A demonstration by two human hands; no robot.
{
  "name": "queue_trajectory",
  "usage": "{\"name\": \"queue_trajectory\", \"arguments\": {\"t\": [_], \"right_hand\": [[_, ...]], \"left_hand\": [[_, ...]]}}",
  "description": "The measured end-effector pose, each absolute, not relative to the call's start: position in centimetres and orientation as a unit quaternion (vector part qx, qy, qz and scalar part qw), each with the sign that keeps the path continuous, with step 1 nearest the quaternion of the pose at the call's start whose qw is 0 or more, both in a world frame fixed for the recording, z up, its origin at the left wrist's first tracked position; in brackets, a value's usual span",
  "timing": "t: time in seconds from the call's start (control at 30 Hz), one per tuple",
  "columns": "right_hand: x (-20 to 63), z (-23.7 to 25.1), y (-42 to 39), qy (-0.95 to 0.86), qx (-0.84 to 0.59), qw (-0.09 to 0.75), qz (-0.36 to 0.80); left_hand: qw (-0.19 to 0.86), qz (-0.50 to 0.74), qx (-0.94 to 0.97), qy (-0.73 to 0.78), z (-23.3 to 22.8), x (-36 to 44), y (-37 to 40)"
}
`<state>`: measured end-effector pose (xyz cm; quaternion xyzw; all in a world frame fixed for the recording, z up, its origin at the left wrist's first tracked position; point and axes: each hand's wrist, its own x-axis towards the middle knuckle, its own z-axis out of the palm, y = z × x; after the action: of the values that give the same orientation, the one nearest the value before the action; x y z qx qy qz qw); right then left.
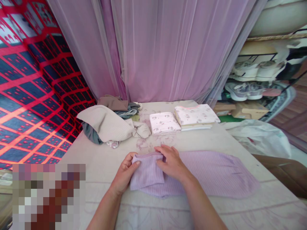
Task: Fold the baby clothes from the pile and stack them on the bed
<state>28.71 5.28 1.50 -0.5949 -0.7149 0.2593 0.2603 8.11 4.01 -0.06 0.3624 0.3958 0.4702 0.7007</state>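
Forearms: both of mine come up from the bottom edge, bare, meeting over the lilac cloth.
Left hand [124, 174]: my thumb lies on top of the folded flap and my fingers curl under its left edge, pinching it.
Right hand [171, 163]: palm down, fingers spread narrow and flat, pressing the flap's top right corner; it grips nothing.
Lilac cloth [211, 174]: a ribbed, soft knit lying flat on the bed, stretching from under my hands well out to the right; its left end is folded over into a squarish flap between my two hands.
Bed sheet [100, 163]: pale, faintly flower-printed, slightly creased.
Loose heap [107, 123]: beyond my left hand, well apart; a beige ribbed garment rumpled over grey and brown ones.
Small folded stack [164, 123]: white with a small print, neat and square, beyond my right hand.
Larger folded stack [195, 115]: same print, just beside the small one on its right.
Curtain [163, 48]: sheer mauve, hanging in long folds behind the bed.
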Motion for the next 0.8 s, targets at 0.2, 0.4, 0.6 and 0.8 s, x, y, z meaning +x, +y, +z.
{"name": "queue_trajectory", "arguments": {"t": [0.2,0.4,0.6,0.8], "right_hand": [[29.7,2.3,5.5,-0.696,-0.546,0.301,0.355],[29.3,1.9,5.5,-0.676,-0.568,0.327,0.337],[27.6,0.2,5.6,-0.698,-0.617,0.303,0.199],[27.3,-0.9,5.9,-0.699,-0.625,0.294,0.186]], "left_hand": [[0.696,0.476,0.359,0.400,-0.1,8.0,4.0],[0.662,0.506,0.347,0.431,0.0,8.5,4.2],[0.525,0.487,0.417,0.560,-0.1,8.2,5.1],[0.207,0.329,0.747,0.540,0.3,9.7,3.9]]}}
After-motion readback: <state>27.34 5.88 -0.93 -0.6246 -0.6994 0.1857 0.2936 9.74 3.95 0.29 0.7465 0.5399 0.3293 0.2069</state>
